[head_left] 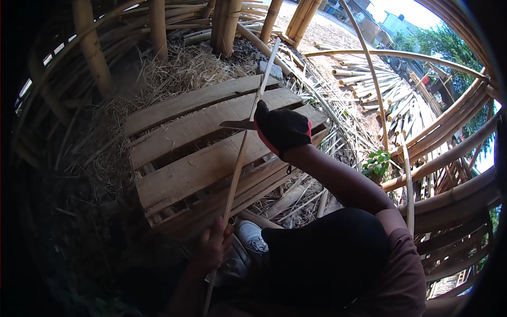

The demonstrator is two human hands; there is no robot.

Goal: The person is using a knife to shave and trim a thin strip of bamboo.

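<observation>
A long, thin bamboo strip (pixel 236 182) runs slantwise from the lower edge up over a wooden pallet (pixel 182 182). My bare left hand (pixel 214 244) is closed round its lower part, in shadow. On my right hand (pixel 285 128) is a black and red glove, and its fingers grip a knife whose handle they hide. The knife's dark blade (pixel 236 124) points left and crosses the strip above the pallet slats. The glove is right beside the strip; whether its fingers also touch the strip I cannot tell.
A white shoe (pixel 251 236) stands by the pallet's near side. Straw (pixel 177 71) and bamboo scraps litter the ground. Upright bamboo posts (pixel 227 29) rise at the back, and cut poles (pixel 388 92) lie outside at the right. Curved bamboo bars (pixel 449 158) close in the right side.
</observation>
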